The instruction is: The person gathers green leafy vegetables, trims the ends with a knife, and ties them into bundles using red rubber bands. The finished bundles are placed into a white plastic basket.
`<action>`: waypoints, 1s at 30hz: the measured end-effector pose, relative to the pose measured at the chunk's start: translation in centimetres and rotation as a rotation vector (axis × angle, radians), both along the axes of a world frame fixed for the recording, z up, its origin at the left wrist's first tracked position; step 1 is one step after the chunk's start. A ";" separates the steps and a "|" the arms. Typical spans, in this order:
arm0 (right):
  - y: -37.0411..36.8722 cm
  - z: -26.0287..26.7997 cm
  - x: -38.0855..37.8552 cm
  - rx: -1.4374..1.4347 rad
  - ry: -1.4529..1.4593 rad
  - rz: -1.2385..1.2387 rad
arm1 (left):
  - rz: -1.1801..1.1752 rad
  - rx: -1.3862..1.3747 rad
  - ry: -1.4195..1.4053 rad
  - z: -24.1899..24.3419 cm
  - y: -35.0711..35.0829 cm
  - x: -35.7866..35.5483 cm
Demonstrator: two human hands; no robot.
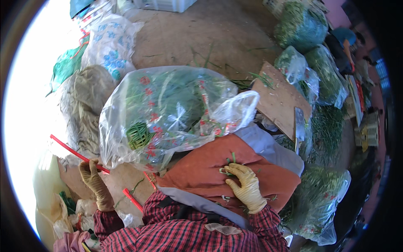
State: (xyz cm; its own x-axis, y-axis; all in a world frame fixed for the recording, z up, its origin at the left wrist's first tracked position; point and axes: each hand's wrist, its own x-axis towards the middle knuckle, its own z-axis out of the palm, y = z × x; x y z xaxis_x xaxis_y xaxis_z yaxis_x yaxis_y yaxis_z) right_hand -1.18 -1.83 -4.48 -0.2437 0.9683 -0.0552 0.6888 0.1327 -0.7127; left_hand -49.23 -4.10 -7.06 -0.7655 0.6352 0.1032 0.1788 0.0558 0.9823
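Observation:
My left hand point(94, 182), in a yellowish glove, grips a long red plastic tie strip point(69, 150), which slants down to the right across its fingers. My right hand point(244, 186), gloved the same way, rests on the orange cloth point(201, 160) over my lap. Its thumb stands apart from the fingers, and the fingertips touch small green leaf scraps point(224, 171). Just beyond the cloth lies a big clear plastic bag point(176, 104) with red printing, full of green leafy stalks. A bundle's cut ends point(138, 135) show through its near left side.
More red strips point(133, 199) lie on the floor between my hands. At right, a cleaver point(299, 124) rests at the edge of a wooden board point(280, 94). Bagged greens point(324, 198) stand along the right, and another person point(341, 47) is farther back. White sacks point(108, 47) are at left.

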 end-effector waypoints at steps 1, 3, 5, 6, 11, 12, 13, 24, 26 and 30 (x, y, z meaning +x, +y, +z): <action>-0.1 0.0 0.4 -0.010 -0.025 0.004 | -0.128 0.099 0.010 2.8 3.2 2.9; 0.0 0.3 1.8 0.002 -0.004 0.085 | -0.388 0.062 0.137 7.4 9.8 9.7; 0.2 0.6 3.5 -0.009 0.111 0.043 | -0.799 0.030 0.506 10.5 15.0 18.3; 0.3 0.9 4.4 0.019 0.116 0.030 | -0.976 0.074 0.548 11.2 17.8 23.0; 0.8 1.1 7.8 -0.107 0.314 -0.101 | -1.397 0.181 1.013 6.1 28.5 48.7; 0.9 0.8 8.1 -0.079 0.344 -0.117 | -1.478 0.077 1.109 3.8 30.0 52.6; 0.9 0.5 8.4 -0.055 0.365 -0.130 | -1.527 0.081 1.234 1.5 31.1 55.9; 2.4 -0.6 10.7 -0.095 0.394 -0.068 | -1.364 -0.007 0.998 -1.1 30.8 51.3; 2.5 -0.4 10.3 -0.051 0.412 -0.075 | -1.188 0.240 0.844 2.1 28.4 41.8; 2.6 -0.2 8.8 -0.159 0.513 -0.090 | -0.798 -0.207 1.172 4.8 20.4 22.7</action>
